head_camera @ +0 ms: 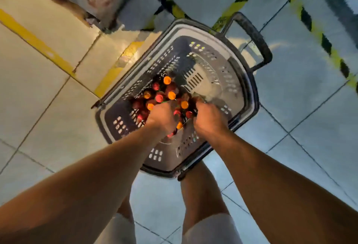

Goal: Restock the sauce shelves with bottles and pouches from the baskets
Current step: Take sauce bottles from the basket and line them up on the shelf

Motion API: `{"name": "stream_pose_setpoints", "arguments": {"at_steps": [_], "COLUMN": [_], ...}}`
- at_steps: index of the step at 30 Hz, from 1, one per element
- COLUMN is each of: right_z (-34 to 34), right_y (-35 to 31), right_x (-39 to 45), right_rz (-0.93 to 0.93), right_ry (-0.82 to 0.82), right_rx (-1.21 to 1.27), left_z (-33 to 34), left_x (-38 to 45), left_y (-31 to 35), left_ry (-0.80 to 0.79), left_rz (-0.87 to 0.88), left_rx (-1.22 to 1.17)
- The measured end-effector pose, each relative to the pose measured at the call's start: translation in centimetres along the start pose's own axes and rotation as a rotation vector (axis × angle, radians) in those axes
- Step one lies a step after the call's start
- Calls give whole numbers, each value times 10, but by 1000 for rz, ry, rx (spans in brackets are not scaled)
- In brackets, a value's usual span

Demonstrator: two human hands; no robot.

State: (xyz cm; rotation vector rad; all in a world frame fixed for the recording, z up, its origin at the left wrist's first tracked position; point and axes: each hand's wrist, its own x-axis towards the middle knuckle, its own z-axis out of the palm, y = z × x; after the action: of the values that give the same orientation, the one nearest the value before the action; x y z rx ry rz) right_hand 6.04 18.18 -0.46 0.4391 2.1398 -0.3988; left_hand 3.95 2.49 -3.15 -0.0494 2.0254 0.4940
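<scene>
Bottles [162, 96] stand upright in a dark plastic basket [249, 96] on the tiled floor [38, 92], their long axes vertical and their round caps pointing up at the camera. Some caps are orange, others red; the bodies below look dark red. They are packed together in the basket's near left part, touching one another. The basket is a rounded rectangle with slotted walls and base, and its long axis runs from lower left to upper right. A black loop handle [255, 38] juts from its far end.

Both hands reach down among the bottles. The left hand [162, 118] has its fingers curled down around bottle tops, though which bottle it grips cannot be told. The right hand [209, 120] is likewise curled among the bottles at the cluster's right edge; its fingers are hidden.

Yellow-and-black tape [319, 32] crosses the floor beyond.
</scene>
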Motion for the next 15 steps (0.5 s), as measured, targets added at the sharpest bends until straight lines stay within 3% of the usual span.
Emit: {"name": "stream_pose_setpoints", "arguments": {"at_steps": [5, 8, 15], "right_z": [53, 73, 89], "right_y": [25, 31, 58], "right_x": [72, 95, 119], "right_rz": [-37, -65, -173], "right_ry": [-74, -101, -19], "right_rx": [-225, -278, -166], "left_z": [75, 98, 100], "left_x": [49, 73, 104], "left_y": [-4, -6, -1], "left_ry": [9, 109, 148], "left_rz": [11, 3, 12], "left_rx": [-141, -186, -176]}}
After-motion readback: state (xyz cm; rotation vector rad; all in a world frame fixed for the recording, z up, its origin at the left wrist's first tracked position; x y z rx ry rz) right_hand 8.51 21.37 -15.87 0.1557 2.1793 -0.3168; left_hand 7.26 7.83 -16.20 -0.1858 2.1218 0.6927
